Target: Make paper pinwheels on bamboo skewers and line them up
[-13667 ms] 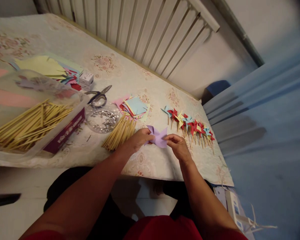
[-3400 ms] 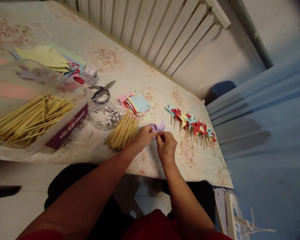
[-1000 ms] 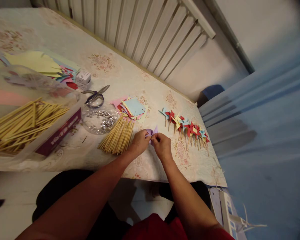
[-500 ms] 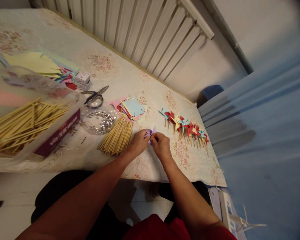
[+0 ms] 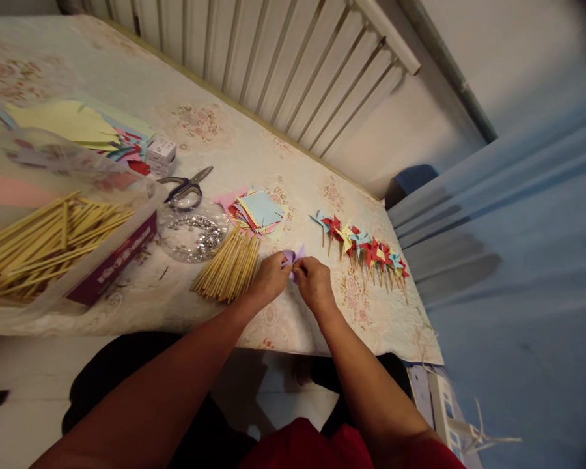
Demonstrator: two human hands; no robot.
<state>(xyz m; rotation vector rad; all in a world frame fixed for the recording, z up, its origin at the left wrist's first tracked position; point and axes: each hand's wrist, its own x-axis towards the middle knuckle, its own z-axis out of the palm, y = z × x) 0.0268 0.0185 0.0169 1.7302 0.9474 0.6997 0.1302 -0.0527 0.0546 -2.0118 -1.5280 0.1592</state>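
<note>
While pinched, purple paper (image 5: 293, 256) sits between both hands' fingers (image 5: 287, 267).

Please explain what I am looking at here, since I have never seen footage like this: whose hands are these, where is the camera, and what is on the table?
There is no machine here. A camera worn on a person's head looks forward and down, so the two bare arms entering from below are that person's own. The left hand and the right hand meet over a small folded piece of lilac paper and pinch it between the fingertips, just above the floral-patterned tablecloth.

Left of the hands lies a loose bundle of pale wooden sticks. Behind it are a round clear dish of shiny metal pins, grey-handled scissors and a stack of small coloured paper squares. To the right lies a row of finished red, blue and yellow paper pinwheels on sticks. At far left, a clear plastic box holds many more sticks.
</note>
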